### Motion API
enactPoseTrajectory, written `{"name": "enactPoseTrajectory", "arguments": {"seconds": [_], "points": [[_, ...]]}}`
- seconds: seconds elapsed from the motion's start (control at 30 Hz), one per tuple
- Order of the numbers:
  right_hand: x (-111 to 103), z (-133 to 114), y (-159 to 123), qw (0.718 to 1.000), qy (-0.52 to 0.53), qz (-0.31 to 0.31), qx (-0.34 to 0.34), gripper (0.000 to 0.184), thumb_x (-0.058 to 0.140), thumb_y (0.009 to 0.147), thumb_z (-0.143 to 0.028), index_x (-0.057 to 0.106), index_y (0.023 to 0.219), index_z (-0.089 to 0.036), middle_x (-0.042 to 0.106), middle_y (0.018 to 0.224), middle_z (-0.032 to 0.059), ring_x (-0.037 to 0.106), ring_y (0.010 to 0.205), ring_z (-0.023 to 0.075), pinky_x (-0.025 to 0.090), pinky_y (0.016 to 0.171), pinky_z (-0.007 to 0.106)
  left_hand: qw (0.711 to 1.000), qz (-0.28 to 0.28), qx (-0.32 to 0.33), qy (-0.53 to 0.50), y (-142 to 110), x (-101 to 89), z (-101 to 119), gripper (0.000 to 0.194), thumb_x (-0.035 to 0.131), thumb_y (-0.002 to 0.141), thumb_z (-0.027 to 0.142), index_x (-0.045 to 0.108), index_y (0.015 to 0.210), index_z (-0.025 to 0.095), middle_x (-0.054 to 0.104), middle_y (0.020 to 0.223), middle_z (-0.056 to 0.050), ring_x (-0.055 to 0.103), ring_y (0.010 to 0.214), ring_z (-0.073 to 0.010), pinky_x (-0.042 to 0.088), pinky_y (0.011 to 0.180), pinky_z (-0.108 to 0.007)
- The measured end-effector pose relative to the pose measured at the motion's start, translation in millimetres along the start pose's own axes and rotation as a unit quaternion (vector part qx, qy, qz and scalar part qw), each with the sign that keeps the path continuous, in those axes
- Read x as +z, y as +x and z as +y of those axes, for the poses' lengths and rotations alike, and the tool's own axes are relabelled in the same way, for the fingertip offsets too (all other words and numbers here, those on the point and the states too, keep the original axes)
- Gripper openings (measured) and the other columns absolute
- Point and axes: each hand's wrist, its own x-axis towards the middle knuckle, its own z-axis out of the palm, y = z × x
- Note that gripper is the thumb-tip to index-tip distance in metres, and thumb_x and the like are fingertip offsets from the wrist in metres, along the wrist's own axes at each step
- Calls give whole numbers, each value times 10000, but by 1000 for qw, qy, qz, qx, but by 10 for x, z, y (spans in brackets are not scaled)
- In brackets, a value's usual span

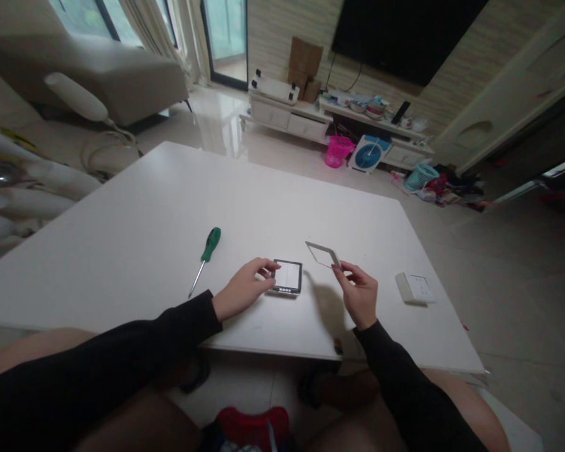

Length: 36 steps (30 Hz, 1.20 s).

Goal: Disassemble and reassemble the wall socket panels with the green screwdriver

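Note:
A white wall switch (288, 275) with a dark border lies on the white table (245, 207) in front of me. My left hand (249, 285) is at its left edge, thumb and fingers closed on that side. Raised to the right of the switch is a thin, light-coloured switch cover frame (327, 256), hollow in the middle. My right hand (358, 292) pinches it by its near right corner, tilted above the tabletop. To the left lies a screwdriver (208, 251) with a green handle, its tip towards me. A white wall socket (415, 289) rests at the right.
A small dark item (338, 346) sits at the table's near edge. Below is a red container (252, 427) between my legs. Beyond the table stand a low TV cabinet (287, 119), a pink basket (339, 150) and a blue-and-white fan (368, 154).

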Motion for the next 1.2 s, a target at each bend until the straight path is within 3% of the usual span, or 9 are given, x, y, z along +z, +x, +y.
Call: {"name": "enactPoseTrajectory", "arguments": {"seconds": [0.17, 0.33, 0.43, 0.53, 0.63, 0.73, 0.97, 1.1, 1.2], "points": [[-201, 146, 179, 958, -218, -65, -172, 161, 692, 949, -235, 838, 1014, -256, 798, 885, 63, 651, 851, 248, 547, 754, 398, 997, 19, 32, 64, 62, -79, -64, 371, 675, 737, 288, 671, 1094, 184, 672, 1167, -93, 645, 1028, -247, 568, 849, -404], [-190, 256, 161, 919, -325, -126, -183, 171, 689, 947, -175, 846, 955, -245, 792, 941, 69, 625, 935, 270, 538, 777, 382, 984, 19, 73, 164, 129, -158, -56, 395, 685, 765, 267, 638, 1148, 184, 652, 1181, -99, 656, 1053, -251, 568, 904, -410], [-174, 275, 139, 896, -367, -177, -175, 174, 707, 926, -146, 850, 933, -247, 784, 972, 70, 623, 960, 276, 540, 796, 381, 940, 23, 71, 334, 220, -427, 38, 446, 669, 797, 256, 610, 1224, 141, 641, 1228, -145, 663, 1076, -271, 539, 974, -415], [-170, 248, 128, 880, -394, -214, -159, 200, 703, 920, -132, 853, 951, -261, 771, 1026, 76, 624, 999, 279, 543, 837, 382, 858, 66, -46, 507, 320, -835, 93, 533, 623, 881, 353, 548, 1336, 88, 641, 1301, -229, 673, 1137, -353, 538, 928, -436], [-163, 200, 117, 869, -414, -242, -125, 219, 690, 923, -134, 855, 945, -276, 751, 1100, 80, 622, 1048, 277, 543, 860, 372, 805, 13, -226, 549, 413, -1176, 21, 719, 590, 893, 607, 591, 1323, 31, 691, 1231, -304, 684, 1145, -444, 537, 897, -468], [-149, 175, 105, 855, -431, -271, -99, 229, 677, 925, -143, 853, 943, -288, 741, 1112, 79, 626, 1061, 270, 534, 874, 360, 805, -52, -256, 532, 498, -1315, -125, 677, 594, 861, 638, 708, 1193, 59, 731, 1195, -299, 707, 1116, -444, 542, 869, -441], [-120, 151, 103, 848, -429, -303, -73, 213, 669, 909, -157, 839, 937, -284, 730, 1079, 83, 627, 1052, 265, 512, 852, 345, 823, -62, -227, 518, 612, -1194, -298, 467, 605, 807, 396, 732, 1109, 63, 742, 1188, -296, 723, 1116, -424, 539, 832, -395], [-100, 91, 79, 878, -386, -275, -70, 133, 680, 921, -210, 798, 981, -223, 719, 1036, 93, 632, 1024, 267, 513, 862, 363, 844, -47, -187, 500, 632, -1077, -218, 438, 526, 841, 399, 702, 1072, 72, 750, 1124, -293, 735, 1060, -415, 526, 814, -401], [-50, 39, 40, 919, -295, -251, -70, 140, 700, 899, -185, 763, 1024, -200, 714, 1021, 88, 639, 1023, 255, 513, 892, 373, 878, -52, -125, 459, 556, -915, -66, 437, 428, 920, 475, 653, 1080, 136, 773, 994, -188, 752, 941, -330, 515, 785, -360]]}}
